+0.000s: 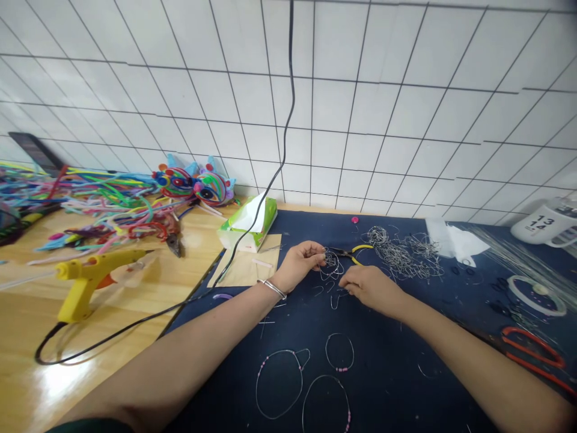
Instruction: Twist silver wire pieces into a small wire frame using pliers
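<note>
My left hand (pixel 300 263), with a silver bangle at the wrist, has its fingers closed on the edge of a small bundle of thin wire loops (pixel 332 264). To its right my right hand (pixel 372 288) is low over the dark mat, fingers curled together. A short bent wire (pixel 334 302) lies by its fingertips; whether the fingers grip a wire is too small to tell. Just behind both hands rest pliers with yellow handles (pixel 360 247). Nearer me are three wire rings with pink beads, including a large ring (pixel 279 385) and a small ring (pixel 339 352).
Tangled wire (pixel 403 255) lies right of the pliers. A tissue pack (pixel 250 222) and a yellow glue gun (pixel 85 279) are on the left, its black cord crossing the table. Red-handled scissors (pixel 534 349) and a white mug (pixel 543 225) are at right.
</note>
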### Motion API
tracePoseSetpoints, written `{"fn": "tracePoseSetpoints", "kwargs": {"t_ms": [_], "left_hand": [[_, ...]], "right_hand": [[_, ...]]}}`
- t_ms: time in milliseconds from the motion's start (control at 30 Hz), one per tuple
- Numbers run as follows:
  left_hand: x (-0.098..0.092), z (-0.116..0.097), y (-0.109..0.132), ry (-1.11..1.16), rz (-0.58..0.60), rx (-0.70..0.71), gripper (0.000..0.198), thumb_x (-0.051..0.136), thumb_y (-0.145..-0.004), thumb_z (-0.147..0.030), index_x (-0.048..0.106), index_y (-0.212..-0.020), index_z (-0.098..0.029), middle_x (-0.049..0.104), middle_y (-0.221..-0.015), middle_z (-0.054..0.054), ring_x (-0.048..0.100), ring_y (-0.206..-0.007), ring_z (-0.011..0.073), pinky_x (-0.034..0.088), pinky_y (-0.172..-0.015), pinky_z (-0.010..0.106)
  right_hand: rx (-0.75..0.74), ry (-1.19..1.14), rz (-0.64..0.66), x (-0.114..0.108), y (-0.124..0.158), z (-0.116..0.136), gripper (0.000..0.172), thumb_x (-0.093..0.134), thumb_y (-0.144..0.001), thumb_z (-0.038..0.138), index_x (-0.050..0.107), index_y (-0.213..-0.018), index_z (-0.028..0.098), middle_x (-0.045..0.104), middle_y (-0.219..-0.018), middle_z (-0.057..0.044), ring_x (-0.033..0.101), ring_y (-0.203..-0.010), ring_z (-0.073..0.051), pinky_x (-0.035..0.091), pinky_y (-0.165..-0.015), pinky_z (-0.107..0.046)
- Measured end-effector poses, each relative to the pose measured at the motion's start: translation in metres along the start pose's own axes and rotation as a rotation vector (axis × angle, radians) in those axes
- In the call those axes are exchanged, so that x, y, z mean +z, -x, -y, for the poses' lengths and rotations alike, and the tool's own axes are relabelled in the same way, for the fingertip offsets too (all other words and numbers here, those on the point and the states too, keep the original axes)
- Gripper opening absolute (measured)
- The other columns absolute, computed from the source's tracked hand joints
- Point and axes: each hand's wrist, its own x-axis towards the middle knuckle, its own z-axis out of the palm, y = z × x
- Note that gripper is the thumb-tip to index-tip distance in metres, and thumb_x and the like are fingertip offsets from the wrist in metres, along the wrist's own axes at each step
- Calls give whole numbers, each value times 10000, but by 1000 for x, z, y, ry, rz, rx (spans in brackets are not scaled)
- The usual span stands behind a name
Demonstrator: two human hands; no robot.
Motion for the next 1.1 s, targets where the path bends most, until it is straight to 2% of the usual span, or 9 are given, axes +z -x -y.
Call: {"fn": "tracePoseSetpoints", "kwargs": {"t_ms": [200,367,533,600,700,867,1000,1100], "left_hand": [[-1,2,-1,-35,-75,-3,239,582,-709,-290,543,-891,-140,581,-747,22,583,-645,104,470,-540,207],[2,4,1,-123,-47,1,216,574,-710,-291,558,-876,-154,604,-747,27,590,-639,111,473,-537,215],[6,1,8,-289,18,84,156,564,-712,-261,594,-836,-172,613,-720,27,584,-618,113,470,-538,212],[9,0,11,-304,58,75,154,556,-715,-258,599,-840,-180,608,-705,23,580,-606,116,471,-523,212],[12,0,16,-270,93,-10,161,539,-724,-269,584,-855,-185,593,-693,17,588,-604,128,474,-481,213],[16,0,20,-203,160,-75,162,538,-727,-272,566,-852,-171,580,-699,16,592,-603,127,479,-466,209],[13,-2,17,-190,49,-29,170,540,-735,-273,551,-859,-157,576,-697,11,586,-603,109,469,-485,191],[11,-2,14,-199,-13,-13,180,541,-737,-283,545,-860,-151,576,-682,5,578,-588,97,461,-485,180]], "right_hand": [[-10,51,80,-6,-1,-8,188,490,-695,109,631,-766,213,586,-788,-16,535,-734,-123,383,-702,-244],[-3,65,110,-11,1,-12,136,519,-687,153,637,-716,215,605,-766,-14,539,-726,-137,379,-703,-255],[33,112,119,-13,2,-11,133,524,-677,174,644,-703,225,623,-760,-13,542,-680,-139,373,-639,-252],[35,63,143,-16,3,-8,136,518,-677,171,643,-697,222,622,-732,-7,544,-665,-131,374,-623,-241],[39,-62,201,-21,4,0,143,496,-700,189,636,-712,215,613,-690,8,535,-587,-103,382,-580,-223],[54,-300,278,-29,9,17,158,486,-721,239,633,-764,201,613,-773,8,542,-538,-72,399,-536,-199],[-43,-392,425,-32,10,23,197,488,-739,267,649,-833,203,621,-808,0,557,-593,-73,406,-568,-188],[-85,-257,355,-28,7,18,188,496,-748,277,656,-804,197,619,-768,-2,547,-641,-86,394,-613,-198]]}}
